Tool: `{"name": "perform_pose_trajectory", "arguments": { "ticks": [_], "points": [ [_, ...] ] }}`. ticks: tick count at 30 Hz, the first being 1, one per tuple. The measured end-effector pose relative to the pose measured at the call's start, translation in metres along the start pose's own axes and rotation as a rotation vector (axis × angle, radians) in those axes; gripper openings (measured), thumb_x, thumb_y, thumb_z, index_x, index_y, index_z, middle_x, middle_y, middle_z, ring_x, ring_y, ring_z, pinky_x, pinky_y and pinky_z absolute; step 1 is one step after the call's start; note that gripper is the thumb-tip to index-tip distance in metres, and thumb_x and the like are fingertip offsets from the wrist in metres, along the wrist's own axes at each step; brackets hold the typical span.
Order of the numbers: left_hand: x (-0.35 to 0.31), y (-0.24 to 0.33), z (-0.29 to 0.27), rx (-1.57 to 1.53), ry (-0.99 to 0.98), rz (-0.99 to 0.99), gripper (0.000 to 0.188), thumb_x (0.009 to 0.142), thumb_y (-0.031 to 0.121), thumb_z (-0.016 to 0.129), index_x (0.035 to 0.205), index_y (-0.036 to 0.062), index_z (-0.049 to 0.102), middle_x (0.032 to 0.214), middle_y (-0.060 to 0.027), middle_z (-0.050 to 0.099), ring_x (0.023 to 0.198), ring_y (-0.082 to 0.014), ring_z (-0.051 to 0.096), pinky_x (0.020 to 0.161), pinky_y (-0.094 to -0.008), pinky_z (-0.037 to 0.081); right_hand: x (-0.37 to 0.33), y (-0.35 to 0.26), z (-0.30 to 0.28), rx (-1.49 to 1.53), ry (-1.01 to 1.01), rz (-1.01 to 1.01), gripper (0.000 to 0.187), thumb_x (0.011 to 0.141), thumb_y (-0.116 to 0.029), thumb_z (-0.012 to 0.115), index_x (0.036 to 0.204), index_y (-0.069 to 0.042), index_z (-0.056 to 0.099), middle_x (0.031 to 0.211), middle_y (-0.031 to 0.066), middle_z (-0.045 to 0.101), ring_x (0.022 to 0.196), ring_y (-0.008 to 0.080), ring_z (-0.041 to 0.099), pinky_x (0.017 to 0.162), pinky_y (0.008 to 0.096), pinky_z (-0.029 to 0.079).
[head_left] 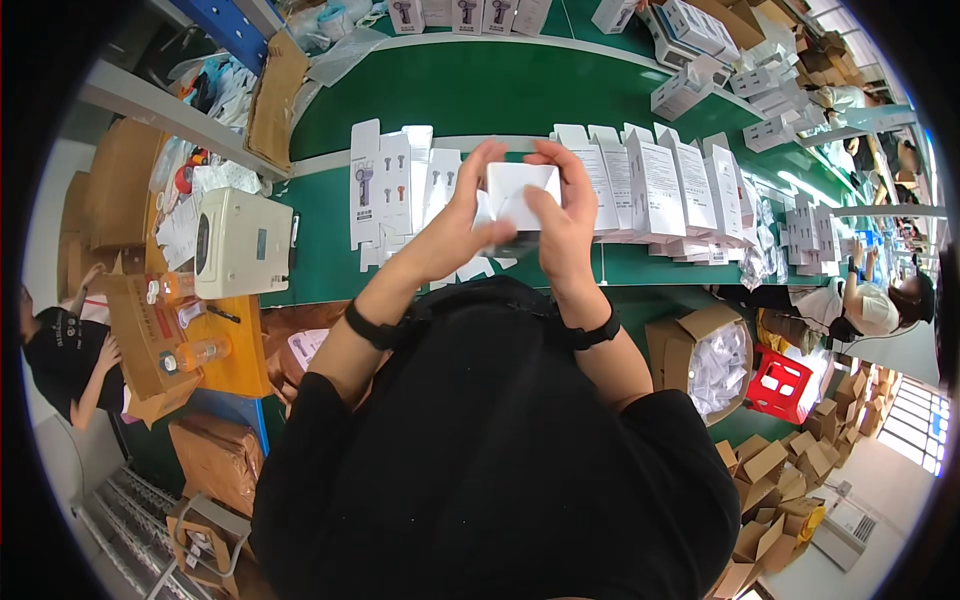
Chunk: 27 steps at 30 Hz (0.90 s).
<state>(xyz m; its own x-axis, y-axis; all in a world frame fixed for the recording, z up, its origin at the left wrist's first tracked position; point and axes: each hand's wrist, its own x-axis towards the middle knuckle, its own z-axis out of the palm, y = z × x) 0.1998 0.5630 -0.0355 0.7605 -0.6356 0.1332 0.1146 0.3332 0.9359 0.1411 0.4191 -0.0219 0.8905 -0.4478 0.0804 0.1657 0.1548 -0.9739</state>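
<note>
A small white carton [515, 178] is held up over the bench edge, one end facing me. My left hand [452, 225] wraps its left side, the thumb blurred by motion near the bottom. From the other side my right hand [568, 215] grips it, with the thumb pressed on the white end. Flat, unfolded cartons [378, 185] with printed pictures lie in an overlapping pile beside my left hand. Right of my right hand, several white cartons [655, 185] stand in a leaning row with their flaps raised.
A green work surface [440, 90] with pale edging stretches ahead. A cream-coloured machine [243, 243] sits at the left, near orange bottles [200, 352]. Cartons [485, 15] line the far edge. An open cardboard box [690, 340] and red stool [780, 385] stand at right; people work on both sides.
</note>
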Motion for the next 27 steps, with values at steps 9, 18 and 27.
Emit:
{"name": "perform_pose_trajectory", "arguments": {
  "ticks": [9,18,27],
  "points": [
    [-0.027,-0.067,-0.127,1.361,-0.05,0.24,0.09,0.081,0.042,0.084,0.156,0.0094,0.044,0.164,-0.0202,0.036,0.155,-0.0408,0.03,0.123,-0.0606,0.024,-0.016,-0.003,-0.053,-0.926,-0.12,-0.513,0.049,0.074,-0.016,0.087,0.116,-0.002,0.066,0.129,0.0182,0.064,0.115,0.0371,0.065,0.092,0.0426,0.055],
    [-0.193,-0.111,-0.196,1.868,-0.26,-0.329,0.09,0.088,0.048,0.07,0.163,0.0128,0.034,0.169,-0.02,0.027,0.157,-0.0421,0.025,0.123,-0.0672,0.018,-0.009,0.016,-0.114,-1.356,0.114,-0.606,0.025,0.085,-0.01,0.078,0.107,0.0,0.069,0.124,0.0192,0.065,0.127,0.0437,0.057,0.11,0.0548,0.044],
    [-0.199,-0.037,-0.15,1.567,0.137,0.032,0.052,0.089,0.003,0.061,0.14,0.0079,0.058,0.141,-0.0191,0.061,0.134,-0.036,0.058,0.11,-0.0411,0.049,-0.006,0.054,-0.016,-0.919,-0.585,-0.604,0.03,0.083,-0.008,0.078,0.111,0.001,0.069,0.128,0.019,0.066,0.131,0.0434,0.055,0.117,0.0557,0.039]
  ]
}}
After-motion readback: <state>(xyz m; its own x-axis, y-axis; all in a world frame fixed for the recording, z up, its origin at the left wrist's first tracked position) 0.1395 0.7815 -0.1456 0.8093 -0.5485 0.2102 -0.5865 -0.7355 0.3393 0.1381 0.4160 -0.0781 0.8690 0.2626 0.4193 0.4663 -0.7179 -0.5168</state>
